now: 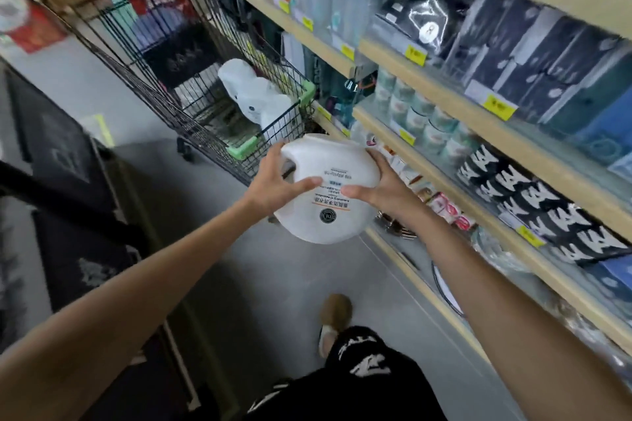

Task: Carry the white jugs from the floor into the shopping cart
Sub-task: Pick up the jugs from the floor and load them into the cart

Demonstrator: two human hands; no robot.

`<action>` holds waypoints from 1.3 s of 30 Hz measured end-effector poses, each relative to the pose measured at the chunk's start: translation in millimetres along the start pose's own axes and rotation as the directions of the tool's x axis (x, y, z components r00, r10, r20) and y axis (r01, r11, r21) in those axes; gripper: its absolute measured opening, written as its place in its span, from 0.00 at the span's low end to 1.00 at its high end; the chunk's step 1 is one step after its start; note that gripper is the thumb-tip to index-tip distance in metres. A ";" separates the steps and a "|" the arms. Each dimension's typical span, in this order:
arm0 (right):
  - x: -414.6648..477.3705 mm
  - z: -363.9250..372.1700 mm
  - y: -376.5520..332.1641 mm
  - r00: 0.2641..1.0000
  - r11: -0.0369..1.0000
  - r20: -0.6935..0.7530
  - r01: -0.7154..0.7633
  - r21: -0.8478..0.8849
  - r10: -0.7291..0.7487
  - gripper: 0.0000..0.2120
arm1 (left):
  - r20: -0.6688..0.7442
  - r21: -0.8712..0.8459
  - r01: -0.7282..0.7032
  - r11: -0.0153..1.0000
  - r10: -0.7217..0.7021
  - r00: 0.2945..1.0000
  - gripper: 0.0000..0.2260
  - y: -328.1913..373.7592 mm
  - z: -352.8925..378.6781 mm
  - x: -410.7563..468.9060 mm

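A large white jug (328,212) with a printed label hangs in the air in front of me, tipped on its side. My left hand (277,181) grips its left side by the handle, and my right hand (379,186) grips its right side. The jug is just short of the near end of the black wire shopping cart (157,102), which has green corner guards. Two more white jugs (253,96) lie inside the cart basket.
Wooden store shelves (427,120) packed with goods run along the right. Dark floor mats (68,215) lie on the left. The grey floor (219,270) runs between them. My foot (335,318) and dark shorts show below.
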State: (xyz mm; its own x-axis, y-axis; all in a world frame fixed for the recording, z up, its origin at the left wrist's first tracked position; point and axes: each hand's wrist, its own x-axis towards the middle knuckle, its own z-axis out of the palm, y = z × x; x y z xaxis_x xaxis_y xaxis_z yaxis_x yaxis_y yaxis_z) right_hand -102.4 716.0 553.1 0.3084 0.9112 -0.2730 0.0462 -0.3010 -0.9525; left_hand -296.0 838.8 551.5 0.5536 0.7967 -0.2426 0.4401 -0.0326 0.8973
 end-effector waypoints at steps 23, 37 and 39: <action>412.9 162.3 -82.2 0.994 0.989 0.095 -0.043 -0.140 0.057 0.47 | 0.102 0.393 0.069 0.917 -0.118 0.988 0.48 -59.5 -286.5 348.7; 601.3 311.2 -49.1 0.969 0.950 -0.091 -0.245 -0.192 0.231 0.56 | 0.410 0.571 0.028 0.820 -0.315 0.856 0.51 -162.7 -430.3 551.8; 622.3 329.6 -35.2 0.971 0.943 -0.117 -0.229 -0.241 0.206 0.57 | 0.425 0.556 0.057 0.829 -0.342 0.838 0.54 -183.6 -438.6 571.5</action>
State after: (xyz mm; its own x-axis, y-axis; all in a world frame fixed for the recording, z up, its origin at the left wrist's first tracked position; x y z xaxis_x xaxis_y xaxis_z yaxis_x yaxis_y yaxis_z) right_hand -225.3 1386.4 372.3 0.4199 0.7903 -0.4461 0.2020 -0.5606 -0.8030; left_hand -370.5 1564.8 409.7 0.6137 0.4220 -0.6673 0.7895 -0.3170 0.5256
